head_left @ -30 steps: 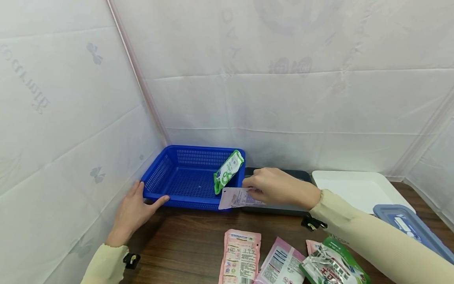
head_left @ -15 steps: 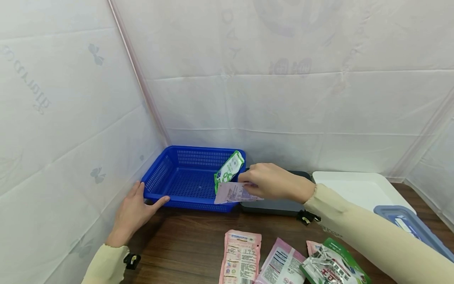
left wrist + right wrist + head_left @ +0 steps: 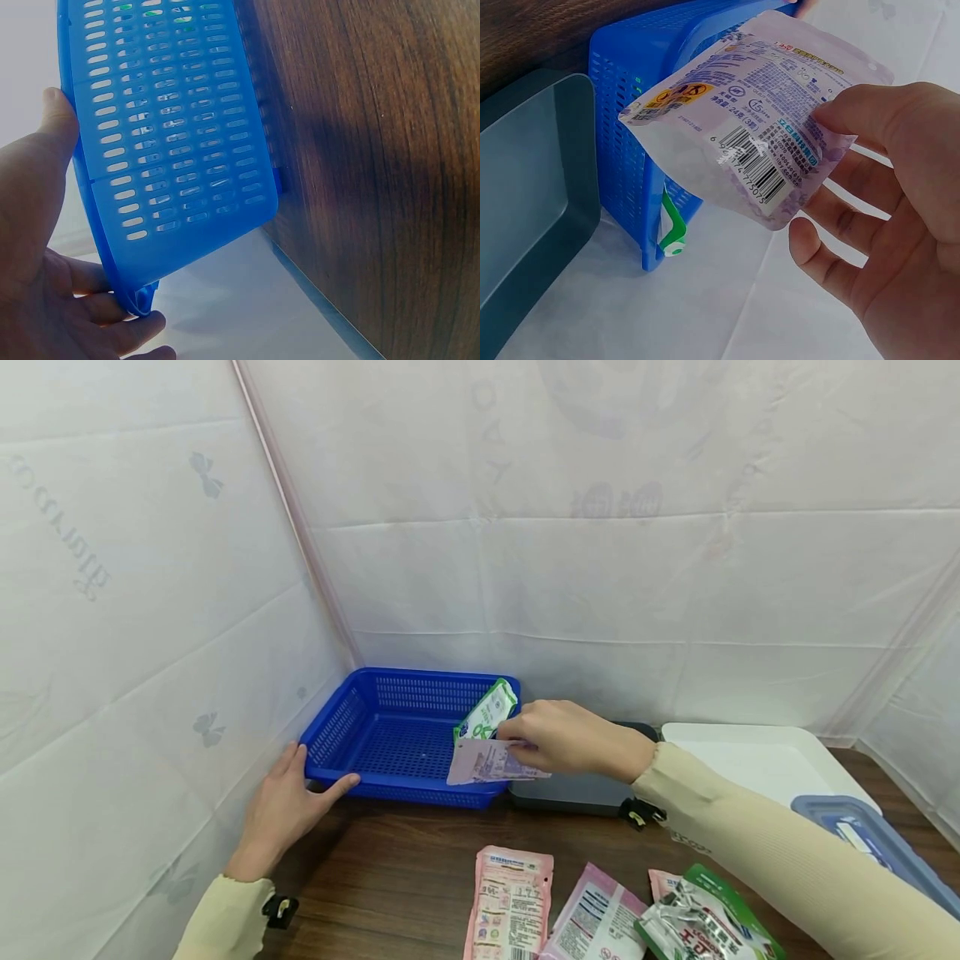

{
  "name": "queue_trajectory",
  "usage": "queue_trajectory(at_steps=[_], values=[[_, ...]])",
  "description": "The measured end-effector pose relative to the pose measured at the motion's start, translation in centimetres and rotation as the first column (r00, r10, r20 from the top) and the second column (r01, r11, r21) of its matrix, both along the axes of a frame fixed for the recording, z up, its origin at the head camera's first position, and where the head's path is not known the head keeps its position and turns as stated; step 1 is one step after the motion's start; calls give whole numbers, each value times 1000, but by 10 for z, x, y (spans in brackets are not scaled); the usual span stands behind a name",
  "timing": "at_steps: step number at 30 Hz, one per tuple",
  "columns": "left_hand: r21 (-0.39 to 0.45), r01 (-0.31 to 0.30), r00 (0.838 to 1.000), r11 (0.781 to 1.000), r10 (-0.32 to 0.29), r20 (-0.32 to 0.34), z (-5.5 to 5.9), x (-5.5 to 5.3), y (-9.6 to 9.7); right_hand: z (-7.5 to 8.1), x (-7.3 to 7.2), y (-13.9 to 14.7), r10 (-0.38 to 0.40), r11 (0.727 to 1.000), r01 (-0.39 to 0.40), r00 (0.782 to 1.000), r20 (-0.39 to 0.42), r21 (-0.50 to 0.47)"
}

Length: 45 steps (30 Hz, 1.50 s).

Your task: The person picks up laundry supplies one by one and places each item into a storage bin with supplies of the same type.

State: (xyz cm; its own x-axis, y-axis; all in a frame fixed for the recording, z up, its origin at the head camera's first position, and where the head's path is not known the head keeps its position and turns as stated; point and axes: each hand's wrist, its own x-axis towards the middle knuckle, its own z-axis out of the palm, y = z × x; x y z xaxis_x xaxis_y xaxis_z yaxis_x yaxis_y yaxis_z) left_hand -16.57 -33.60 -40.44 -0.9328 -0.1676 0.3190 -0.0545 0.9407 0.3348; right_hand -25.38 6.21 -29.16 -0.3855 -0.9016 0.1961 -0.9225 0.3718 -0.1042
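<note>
My right hand [image 3: 572,741] pinches a light purple pouch [image 3: 480,763] between thumb and fingers, over the right front edge of a blue plastic basket [image 3: 405,788]. In the right wrist view the pouch's printed back [image 3: 742,112] with its barcode faces the camera. A green and white packet [image 3: 491,706] leans inside the basket at its right end, partly hidden by the pouch. My left hand [image 3: 281,814] grips the basket's left front corner. In the left wrist view its thumb lies along the rim and its fingers curl at the corner.
A dark grey tray [image 3: 577,793] stands right of the basket, then a white tray [image 3: 750,760] and a blue-grey lid [image 3: 870,839]. In front lie a pink pouch [image 3: 510,902], a purple-pink pouch [image 3: 596,914] and a green and silver packet [image 3: 705,914]. White sheets hang behind and at the sides.
My right hand has moved slightly left and up with the purple pouch, bringing it further over the basket. The left hand has stayed on the basket's corner.
</note>
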Motion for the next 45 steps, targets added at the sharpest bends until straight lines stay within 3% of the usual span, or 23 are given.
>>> queue_trajectory(at_steps=[23, 45], values=[[7, 7, 1000, 1000, -6, -12, 0, -1, 0, -1, -15, -17, -26, 999, 26, 1000, 3, -39], [14, 9, 1000, 1000, -9, -5, 1, -4, 0, -6, -34, -39, -39, 989, 35, 999, -21, -141]])
